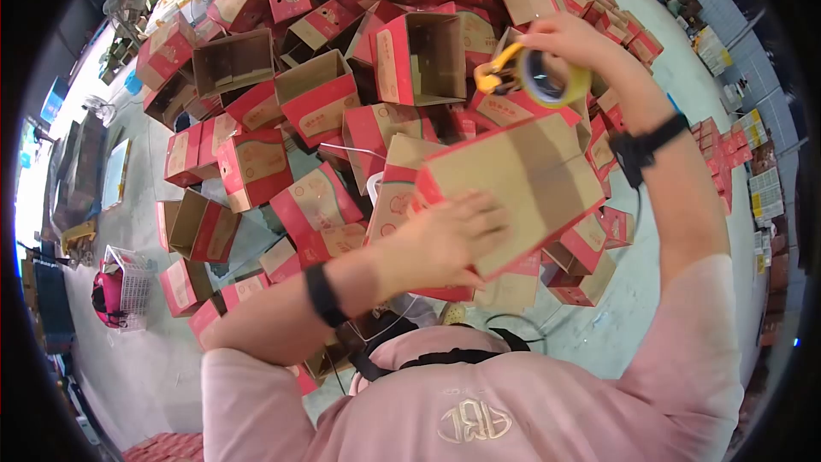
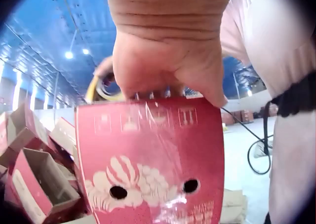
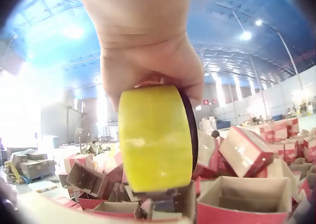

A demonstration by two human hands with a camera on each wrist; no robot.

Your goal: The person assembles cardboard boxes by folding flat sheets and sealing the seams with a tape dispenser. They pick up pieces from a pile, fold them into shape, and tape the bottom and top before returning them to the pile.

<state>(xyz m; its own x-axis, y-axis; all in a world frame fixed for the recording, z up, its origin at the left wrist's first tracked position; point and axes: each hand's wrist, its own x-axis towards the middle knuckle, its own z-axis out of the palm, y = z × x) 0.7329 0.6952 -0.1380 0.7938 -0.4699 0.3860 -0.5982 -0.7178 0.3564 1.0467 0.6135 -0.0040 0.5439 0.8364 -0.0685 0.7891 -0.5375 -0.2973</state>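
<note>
A closed red and tan carton (image 1: 513,184) lies tilted before the person, a band of tape along its tan face. The left hand (image 1: 453,235) rests on that face with fingers spread; in the left wrist view it lies over the top edge of the carton's red end (image 2: 153,150), which has two round holes. Up and to the right, the right hand (image 1: 569,38) grips a tape dispenser with a yellow roll (image 1: 556,85), held above the carton's far edge. The right wrist view shows the roll (image 3: 155,140) under the right hand (image 3: 150,66).
Many open red cartons (image 1: 419,60) are heaped beyond and to the left. A white wire basket (image 1: 135,287) stands on the floor at left. Stacks of flat red cartons (image 1: 718,154) line the right side, and a black cable (image 2: 259,157) hangs near the body.
</note>
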